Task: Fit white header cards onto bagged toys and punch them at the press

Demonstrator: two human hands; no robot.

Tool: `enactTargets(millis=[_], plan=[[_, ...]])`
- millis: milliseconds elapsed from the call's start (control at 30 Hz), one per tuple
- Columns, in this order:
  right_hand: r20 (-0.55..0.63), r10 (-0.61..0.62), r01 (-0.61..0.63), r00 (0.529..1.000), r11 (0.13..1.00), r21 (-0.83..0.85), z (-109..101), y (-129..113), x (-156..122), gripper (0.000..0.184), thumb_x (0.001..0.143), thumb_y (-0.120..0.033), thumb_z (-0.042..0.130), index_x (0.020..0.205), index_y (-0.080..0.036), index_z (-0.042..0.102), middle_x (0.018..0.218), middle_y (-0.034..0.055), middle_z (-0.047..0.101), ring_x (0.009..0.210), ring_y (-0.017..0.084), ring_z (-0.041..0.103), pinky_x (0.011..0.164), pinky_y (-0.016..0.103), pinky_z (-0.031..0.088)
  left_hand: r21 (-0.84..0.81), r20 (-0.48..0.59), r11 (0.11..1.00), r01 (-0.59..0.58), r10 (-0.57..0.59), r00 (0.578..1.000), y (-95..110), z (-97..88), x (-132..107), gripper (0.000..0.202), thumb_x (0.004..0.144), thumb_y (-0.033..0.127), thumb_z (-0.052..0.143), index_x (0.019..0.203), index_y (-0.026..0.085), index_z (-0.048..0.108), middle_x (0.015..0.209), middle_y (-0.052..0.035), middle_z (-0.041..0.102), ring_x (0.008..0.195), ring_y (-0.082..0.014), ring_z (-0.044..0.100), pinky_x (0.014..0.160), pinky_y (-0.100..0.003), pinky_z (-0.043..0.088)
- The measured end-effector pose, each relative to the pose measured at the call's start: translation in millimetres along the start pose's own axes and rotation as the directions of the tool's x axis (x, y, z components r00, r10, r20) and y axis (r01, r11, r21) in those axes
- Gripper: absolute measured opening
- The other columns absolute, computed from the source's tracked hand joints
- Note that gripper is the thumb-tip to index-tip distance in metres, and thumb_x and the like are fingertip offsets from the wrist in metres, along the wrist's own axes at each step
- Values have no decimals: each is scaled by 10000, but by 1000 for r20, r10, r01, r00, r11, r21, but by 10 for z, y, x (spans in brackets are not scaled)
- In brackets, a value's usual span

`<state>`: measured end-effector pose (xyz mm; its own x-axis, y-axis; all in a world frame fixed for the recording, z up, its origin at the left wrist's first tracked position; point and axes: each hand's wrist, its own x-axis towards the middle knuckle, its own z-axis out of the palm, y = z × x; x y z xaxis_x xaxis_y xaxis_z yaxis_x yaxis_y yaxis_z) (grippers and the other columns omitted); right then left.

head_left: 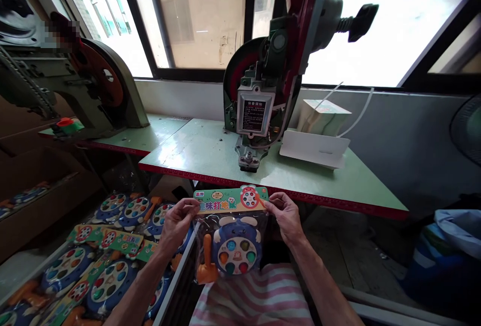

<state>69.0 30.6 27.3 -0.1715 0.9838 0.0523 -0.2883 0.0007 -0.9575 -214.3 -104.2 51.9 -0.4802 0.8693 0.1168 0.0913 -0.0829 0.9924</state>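
Note:
Both hands hold up a packaged toy (237, 246) by its printed green header card (221, 205). My left hand (179, 222) pinches the card's left end, and my right hand (286, 216) pinches its right end. Inside the clear bag are a round blue whack-a-mole toy with coloured buttons and an orange toy hammer (207, 261). The bag hangs upright above a striped pink and white cloth on my lap. Just beyond the card is the green table's red edge, below the head of a stapling machine (248, 159).
A crate at the lower left holds several similar packaged toys (112, 286). Another machine (101, 75) stands on the left table. To the right of the near machine, a small box (323, 115) and a white carton piece (315, 149) rest on the green tabletop (203, 140). A blue sack (432, 256) is at the right.

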Motion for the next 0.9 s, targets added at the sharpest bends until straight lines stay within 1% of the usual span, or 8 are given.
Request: enactTargets(millis=[133, 233, 333, 433, 533, 600, 733, 900], plan=[[-53, -34, 36, 998, 999, 35, -116, -209, 100, 423, 609, -414, 962, 780, -218, 629, 666, -21, 701, 565, 133, 595, 548, 257, 506, -47, -5, 999, -28, 28, 1000, 88, 223, 179, 263, 772, 412, 797, 876, 202, 678, 686, 17, 704, 613, -145, 637, 601, -234, 520], [-104, -34, 40, 994, 997, 60, -264, -366, 266, 466, 556, -397, 987, 780, -218, 620, 661, -26, 707, 564, 135, 615, 549, 251, 514, -78, 49, 996, -30, 34, 998, 176, 460, 405, 289, 745, 422, 801, 854, 205, 646, 673, 15, 710, 600, -157, 649, 595, -247, 525], [-147, -54, 64, 988, 995, 70, -413, -481, 495, 508, 505, -387, 1007, 784, -214, 619, 657, -23, 711, 570, 145, 636, 554, 255, 527, -74, 125, 996, -51, 60, 990, 245, 709, 689, 283, 759, 414, 782, 871, 213, 618, 657, 19, 712, 598, -157, 660, 575, -234, 505], [-173, -86, 94, 981, 995, 38, -530, -564, 757, 528, 473, -401, 1014, 771, -207, 624, 622, -8, 704, 556, 159, 644, 537, 261, 520, -93, 175, 994, -49, 65, 983, 298, 954, 1021, 285, 768, 412, 757, 876, 225, 570, 639, 27, 708, 566, -154, 657, 533, -227, 492], [-198, -112, 114, 974, 993, -1, -613, -641, 1021, 547, 441, -429, 1017, 751, -202, 628, 604, 15, 706, 557, 174, 653, 522, 264, 510, -132, 199, 991, -34, 60, 978, 365, 1182, 1363, 313, 728, 397, 754, 830, 235, 506, 581, 32, 682, 520, -166, 659, 525, -258, 522], [-217, -126, 127, 968, 992, -9, -650, -696, 1182, 564, 406, -440, 1019, 729, -201, 624, 595, 24, 705, 549, 174, 643, 520, 273, 514, -136, 205, 990, -38, 66, 976, 417, 1307, 1560, 321, 703, 367, 755, 817, 239, 484, 553, 39, 660, 481, -165, 643, 502, -262, 515], [-226, -139, 134, 964, 990, -36, -685, -792, 1414, 555, 392, -431, 1012, 714, -209, 619, 577, 9, 693, 511, 150, 593, 514, 282, 513, -130, 216, 990, -47, 74, 973, 484, 1454, 1809, 301, 702, 313, 742, 815, 238, 474, 591, 49, 642, 458, -138, 608, 465, -244, 481], [-226, -138, 129, 964, 990, -53, -686, -834, 1529, 526, 399, -404, 996, 713, -214, 619, 566, -2, 683, 511, 147, 584, 513, 275, 503, -148, 234, 988, -46, 80, 969, 449, 1501, 1929, 294, 731, 320, 726, 820, 241, 456, 609, 67, 593, 474, -114, 577, 471, -230, 456]])
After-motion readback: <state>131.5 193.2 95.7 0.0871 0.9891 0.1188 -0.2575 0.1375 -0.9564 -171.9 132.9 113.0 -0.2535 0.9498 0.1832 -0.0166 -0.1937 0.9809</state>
